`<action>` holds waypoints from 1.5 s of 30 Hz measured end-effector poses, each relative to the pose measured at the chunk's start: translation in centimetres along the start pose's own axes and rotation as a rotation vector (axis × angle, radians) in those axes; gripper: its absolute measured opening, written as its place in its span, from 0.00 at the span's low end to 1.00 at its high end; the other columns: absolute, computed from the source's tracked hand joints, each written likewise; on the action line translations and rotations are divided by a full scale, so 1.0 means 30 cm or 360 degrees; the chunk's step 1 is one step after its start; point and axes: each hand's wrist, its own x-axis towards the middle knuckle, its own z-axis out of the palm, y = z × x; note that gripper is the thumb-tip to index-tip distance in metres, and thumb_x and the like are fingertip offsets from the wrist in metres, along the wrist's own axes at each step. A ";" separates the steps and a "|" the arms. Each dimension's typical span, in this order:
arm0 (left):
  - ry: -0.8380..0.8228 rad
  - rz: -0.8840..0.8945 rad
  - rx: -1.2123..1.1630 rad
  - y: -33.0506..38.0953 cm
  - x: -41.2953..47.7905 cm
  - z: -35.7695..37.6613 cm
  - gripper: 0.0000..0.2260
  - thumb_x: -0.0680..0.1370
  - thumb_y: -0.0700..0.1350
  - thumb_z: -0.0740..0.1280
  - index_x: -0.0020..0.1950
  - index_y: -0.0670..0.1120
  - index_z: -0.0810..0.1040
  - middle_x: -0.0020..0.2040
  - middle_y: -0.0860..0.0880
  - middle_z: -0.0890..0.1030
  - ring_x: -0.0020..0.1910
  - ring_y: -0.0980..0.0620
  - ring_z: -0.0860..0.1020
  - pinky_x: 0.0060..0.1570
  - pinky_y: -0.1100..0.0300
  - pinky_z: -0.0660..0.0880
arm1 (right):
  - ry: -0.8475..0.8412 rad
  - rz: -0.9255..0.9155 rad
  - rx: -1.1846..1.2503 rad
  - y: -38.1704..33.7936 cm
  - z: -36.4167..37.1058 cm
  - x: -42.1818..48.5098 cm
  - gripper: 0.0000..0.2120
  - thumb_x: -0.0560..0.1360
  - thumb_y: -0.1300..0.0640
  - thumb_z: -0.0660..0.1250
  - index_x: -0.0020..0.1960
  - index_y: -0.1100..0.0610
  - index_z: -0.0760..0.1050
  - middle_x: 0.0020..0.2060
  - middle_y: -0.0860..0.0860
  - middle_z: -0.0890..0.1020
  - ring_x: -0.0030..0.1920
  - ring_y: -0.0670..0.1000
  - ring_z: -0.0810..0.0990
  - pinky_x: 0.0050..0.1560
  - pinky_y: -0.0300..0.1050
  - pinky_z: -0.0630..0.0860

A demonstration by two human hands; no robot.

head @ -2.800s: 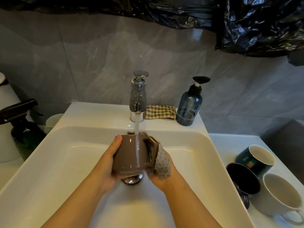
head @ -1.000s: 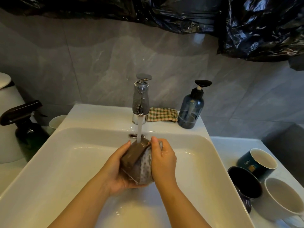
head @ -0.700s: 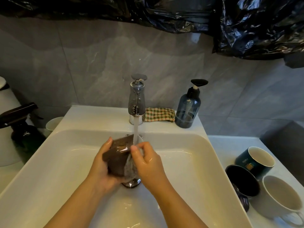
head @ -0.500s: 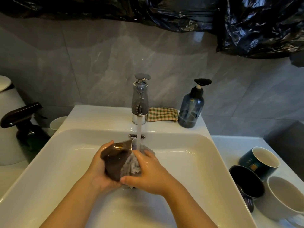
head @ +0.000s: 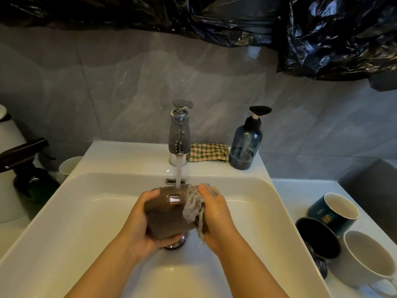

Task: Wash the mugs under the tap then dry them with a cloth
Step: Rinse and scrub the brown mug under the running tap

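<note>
Over the white sink [head: 64, 211], beneath the running tap [head: 180, 134], a brown mug [head: 165, 214] lies tipped on its side with the water striking its upper wall. The left hand [head: 137, 229] grips it from the left, thumb on top and fingers curled underneath. The right hand [head: 214, 216] presses a grey cloth [head: 193, 205] against the mug's right end, fingers clamped round the cloth.

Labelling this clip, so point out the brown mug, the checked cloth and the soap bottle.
brown mug [head: 165, 214], head view, on its side wall.
checked cloth [head: 208, 152], head view, on its middle.
soap bottle [head: 245, 146], head view, on its blue body.
</note>
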 end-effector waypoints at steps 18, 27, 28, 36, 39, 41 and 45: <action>-0.0115 -0.0287 0.0030 0.026 -0.017 -0.002 0.13 0.56 0.52 0.67 0.25 0.42 0.81 0.30 0.42 0.80 0.32 0.41 0.77 0.33 0.55 0.76 | -0.0895 -0.0266 -0.2228 -0.089 0.018 0.006 0.13 0.77 0.66 0.57 0.58 0.62 0.75 0.52 0.60 0.78 0.51 0.60 0.77 0.54 0.52 0.76; -0.0062 -0.0166 0.0026 0.010 -0.011 -0.002 0.15 0.59 0.53 0.68 0.32 0.41 0.81 0.32 0.41 0.81 0.34 0.40 0.78 0.38 0.51 0.76 | -0.0794 0.0246 -0.1284 -0.065 0.023 0.022 0.14 0.78 0.58 0.62 0.63 0.59 0.72 0.50 0.58 0.78 0.50 0.55 0.77 0.54 0.47 0.75; -0.0056 -0.0133 0.0024 0.009 -0.011 -0.004 0.16 0.61 0.54 0.67 0.35 0.41 0.81 0.32 0.40 0.81 0.35 0.40 0.77 0.39 0.51 0.75 | -0.0791 0.0432 -0.0853 -0.062 0.019 0.023 0.14 0.77 0.58 0.62 0.61 0.59 0.74 0.48 0.58 0.79 0.49 0.55 0.77 0.55 0.47 0.75; 0.0008 -0.0206 -0.0015 0.010 0.011 -0.013 0.18 0.60 0.56 0.67 0.41 0.45 0.78 0.32 0.43 0.81 0.38 0.41 0.76 0.38 0.51 0.74 | -0.1174 -0.0293 -0.1813 -0.056 -0.018 -0.030 0.24 0.67 0.56 0.68 0.62 0.57 0.73 0.55 0.55 0.76 0.57 0.53 0.72 0.63 0.49 0.71; 0.0003 -0.0193 0.0007 0.013 0.010 -0.016 0.19 0.59 0.55 0.67 0.42 0.43 0.79 0.32 0.42 0.82 0.38 0.41 0.77 0.38 0.51 0.76 | -0.1038 -0.0595 -0.2203 -0.050 -0.017 -0.035 0.24 0.70 0.57 0.71 0.64 0.54 0.70 0.55 0.48 0.69 0.56 0.48 0.65 0.62 0.45 0.68; 0.0008 -0.0137 0.0064 0.014 0.008 -0.013 0.17 0.63 0.55 0.66 0.41 0.43 0.79 0.31 0.43 0.81 0.36 0.42 0.77 0.38 0.53 0.74 | -0.1114 -0.0456 -0.1966 -0.031 -0.012 -0.031 0.21 0.68 0.57 0.72 0.60 0.54 0.72 0.52 0.52 0.74 0.54 0.51 0.72 0.60 0.49 0.74; 0.0032 -0.0004 0.0136 0.002 0.007 -0.002 0.16 0.72 0.56 0.61 0.38 0.44 0.80 0.30 0.43 0.81 0.35 0.43 0.77 0.38 0.54 0.72 | -0.1038 -0.0018 -0.1199 -0.017 0.005 -0.014 0.20 0.65 0.62 0.66 0.58 0.57 0.76 0.52 0.60 0.80 0.52 0.52 0.78 0.58 0.50 0.77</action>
